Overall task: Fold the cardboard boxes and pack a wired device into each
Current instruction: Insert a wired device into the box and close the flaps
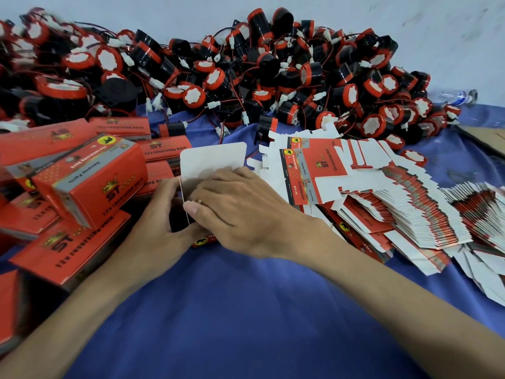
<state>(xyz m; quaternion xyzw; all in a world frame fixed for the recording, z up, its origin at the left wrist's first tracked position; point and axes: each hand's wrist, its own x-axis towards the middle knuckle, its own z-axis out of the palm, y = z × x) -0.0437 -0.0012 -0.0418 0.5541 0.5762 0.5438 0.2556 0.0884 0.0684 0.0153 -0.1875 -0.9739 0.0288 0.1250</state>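
Both my hands work on one red cardboard box [211,161] in the middle of the blue cloth; its white flap stands up behind my fingers. My left hand [157,217] grips the box's left side, fingers curled around it. My right hand [240,209] lies over the box from the right, its thumb pressing on the front edge. What the box contains is hidden. A big heap of black and red wired devices [218,72] fills the far side. Flat unfolded box blanks [369,192] fan out at the right.
Several folded red boxes [82,184] are stacked at the left, close to my left hand. A plastic bottle [456,96] lies at the far right by the wall. A brown cardboard sheet [486,136] shows at the right edge. Blue cloth [246,310] covers the near surface.
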